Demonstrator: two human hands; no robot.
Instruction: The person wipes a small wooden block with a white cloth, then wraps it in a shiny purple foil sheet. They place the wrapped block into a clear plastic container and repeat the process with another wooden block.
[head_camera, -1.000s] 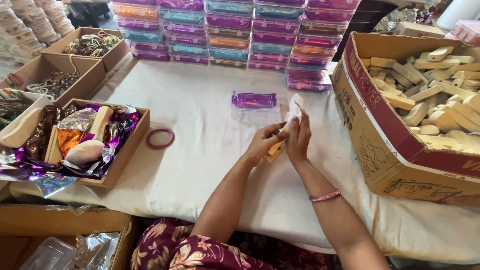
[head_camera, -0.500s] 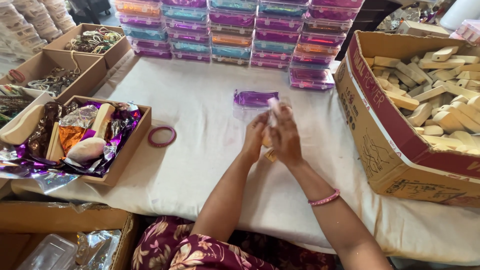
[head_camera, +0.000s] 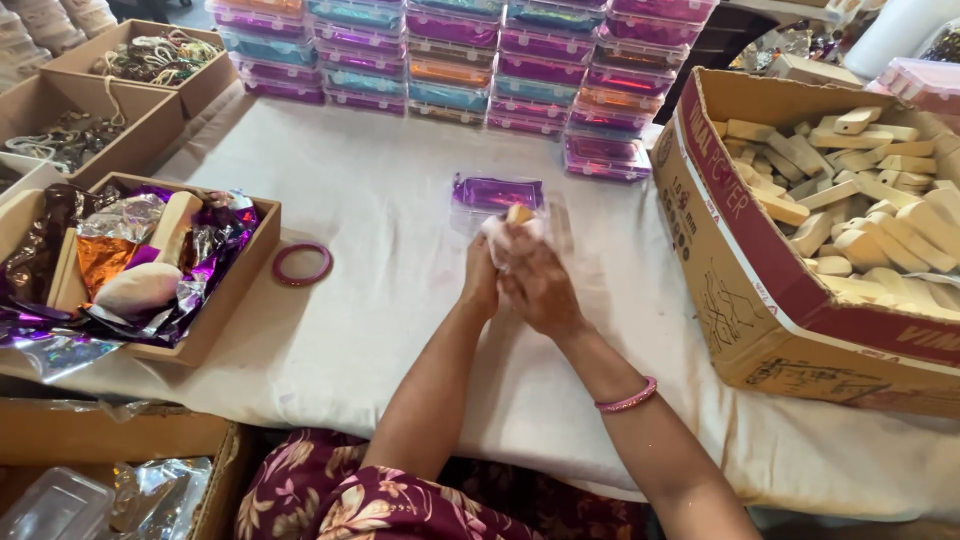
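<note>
Both hands meet over the middle of the white cloth-covered table (head_camera: 390, 330). My left hand (head_camera: 482, 280) and my right hand (head_camera: 540, 288) together grip a small tan wooden block (head_camera: 519, 213) wrapped in white tissue (head_camera: 502, 238). Just beyond them lies a clear plastic box with purple foil inside (head_camera: 497, 193), its clear lid open to the right. A pink bangle sits on my right wrist (head_camera: 627, 400).
A large cardboard box (head_camera: 760, 250) of wooden blocks stands at the right. Stacked foil-filled plastic boxes (head_camera: 520, 70) line the far edge. At left, a tray of crumpled foil (head_camera: 150, 260), a red bangle (head_camera: 302, 264), and boxes of bangles (head_camera: 150, 55).
My hands moved left and forward toward the purple box, and closed the white tissue around the block, which before was held up loose.
</note>
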